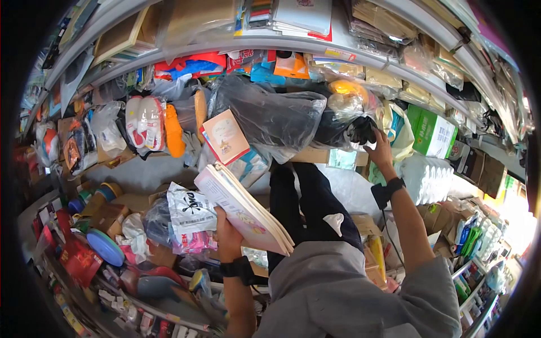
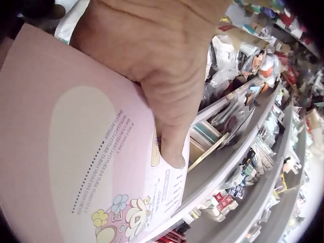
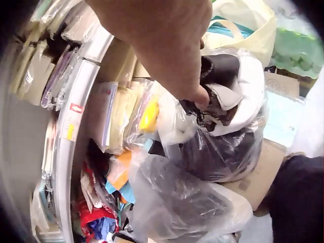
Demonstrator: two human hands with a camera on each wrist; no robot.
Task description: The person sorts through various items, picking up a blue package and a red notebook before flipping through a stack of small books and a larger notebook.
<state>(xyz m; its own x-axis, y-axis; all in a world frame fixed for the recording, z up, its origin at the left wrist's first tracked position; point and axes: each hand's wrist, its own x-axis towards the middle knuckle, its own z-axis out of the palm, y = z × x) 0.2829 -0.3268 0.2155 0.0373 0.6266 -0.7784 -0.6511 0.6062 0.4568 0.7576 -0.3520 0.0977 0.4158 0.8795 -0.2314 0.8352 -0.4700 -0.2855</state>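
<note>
My left hand (image 1: 228,235) grips a thick stack of pale booklets (image 1: 245,214) by its edge; in the left wrist view the thumb of the hand (image 2: 157,66) lies over the pink printed cover (image 2: 35,121). At the right, my right hand (image 1: 381,153) has thumb and finger at a dark, crumpled item (image 1: 360,130) on top of a bagged pile. The right wrist view shows the hand (image 3: 162,50) pinching this dark item (image 3: 215,109), beside white material; some fingertips are hidden. A peach card (image 1: 225,137) with a red edge lies beyond the booklets.
Clear plastic bags (image 1: 270,112) with dark contents lie along the middle. A metal shelf edge (image 1: 248,44) curves above them. A green box (image 1: 431,130) and wrapped bottles (image 1: 425,177) stand at the right; a white printed bag (image 1: 190,207) lies beside my left hand.
</note>
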